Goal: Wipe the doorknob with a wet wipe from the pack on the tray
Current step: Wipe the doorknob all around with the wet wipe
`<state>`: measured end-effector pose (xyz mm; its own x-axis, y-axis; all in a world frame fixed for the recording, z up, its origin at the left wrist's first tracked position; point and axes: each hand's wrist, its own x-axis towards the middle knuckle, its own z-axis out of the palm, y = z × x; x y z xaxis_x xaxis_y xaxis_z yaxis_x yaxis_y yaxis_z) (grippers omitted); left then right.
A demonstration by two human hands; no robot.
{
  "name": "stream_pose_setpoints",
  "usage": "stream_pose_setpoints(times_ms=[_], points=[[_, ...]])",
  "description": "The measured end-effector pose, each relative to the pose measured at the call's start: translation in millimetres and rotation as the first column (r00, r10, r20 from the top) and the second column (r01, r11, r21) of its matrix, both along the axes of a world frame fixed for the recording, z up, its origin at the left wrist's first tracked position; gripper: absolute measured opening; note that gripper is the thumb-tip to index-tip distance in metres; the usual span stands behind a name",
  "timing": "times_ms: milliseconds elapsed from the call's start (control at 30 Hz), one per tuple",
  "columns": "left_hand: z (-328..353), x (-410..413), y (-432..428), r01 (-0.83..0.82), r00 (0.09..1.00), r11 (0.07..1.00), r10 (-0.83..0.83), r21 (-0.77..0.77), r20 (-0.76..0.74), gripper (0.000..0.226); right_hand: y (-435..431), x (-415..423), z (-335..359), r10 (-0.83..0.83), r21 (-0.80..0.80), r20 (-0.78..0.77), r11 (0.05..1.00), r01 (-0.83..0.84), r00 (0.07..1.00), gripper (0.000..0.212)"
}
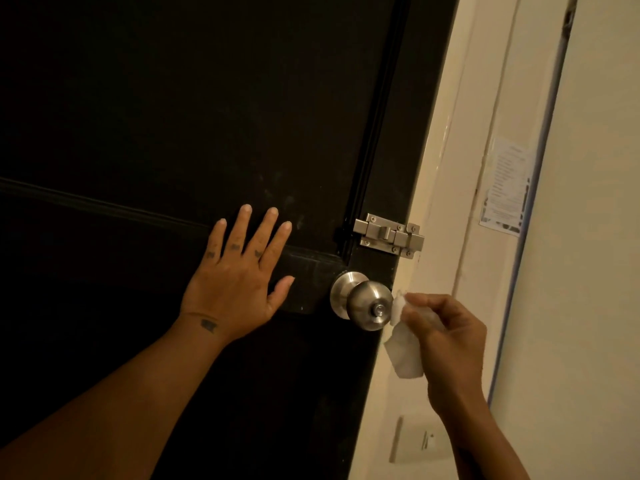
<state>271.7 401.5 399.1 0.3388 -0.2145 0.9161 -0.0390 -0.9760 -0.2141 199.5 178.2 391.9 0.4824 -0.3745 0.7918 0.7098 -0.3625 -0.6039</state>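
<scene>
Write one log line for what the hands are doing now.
left hand flat on door | right hand holds wipe beside doorknob

Doorknob (pixel 363 301) mounted on door (pixel 173 116); latch (pixel 389 235) set above it; left hand (pixel 235 282) laid leftward; wet wipe (pixel 403 344) held rightward, touching.

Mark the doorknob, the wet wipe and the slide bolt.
doorknob (pixel 367 304): head view, on the round steel face beside the keyhole.
wet wipe (pixel 404 358): head view, on the white part hanging below the fingers.
slide bolt (pixel 389 236): head view, on the steel body above the knob.
</scene>
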Motion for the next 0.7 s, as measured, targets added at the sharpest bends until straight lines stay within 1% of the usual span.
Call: stream_pose_setpoints(times_ms=[67,167,267,333,400,433,567,700], points=[[0,-1,0,-0.005,1.000,1.000,0.005,-0.003,-0.003,0.068,2,2,1,-0.032,-0.043,0.033,0.999,0.034,0.999,0.030],[1,-1,0,-0.005,1.000,1.000,0.005,0.000,0.013,0.068,7,4,-7,-0.094,-0.175,0.075,0.979,0.106,0.993,0.030],[-1,2,0,0.005,1.000,1.000,-0.005,-0.003,0.018,0.068,8,4,-23,-0.155,-0.230,0.140,0.956,0.184,0.978,0.037],[-1,3,-1,0.001,1.000,1.000,-0.001,-0.002,0.019,0.069,4,6,-29,-0.140,-0.199,0.146,0.966,0.168,0.979,0.039],[-2,2,-1,-0.004,1.000,1.000,0.004,-0.005,0.008,0.069,1,9,-29,-0.136,-0.108,0.123,0.983,0.149,0.983,0.039],[-1,1,-1,-0.006,1.000,1.000,0.006,-0.007,0.008,0.069,1,11,-27,-0.152,-0.087,0.119,0.983,0.163,0.981,0.040],[0,-2,-1,0.006,1.000,1.000,-0.006,-0.005,-0.001,0.068,8,16,-30,-0.235,-0.197,0.135,0.946,0.258,0.963,0.038],[-1,-2,-1,0.001,1.000,1.000,-0.001,-0.008,0.002,0.069,11,19,-38,-0.215,-0.164,0.177,0.956,0.245,0.960,0.028]])
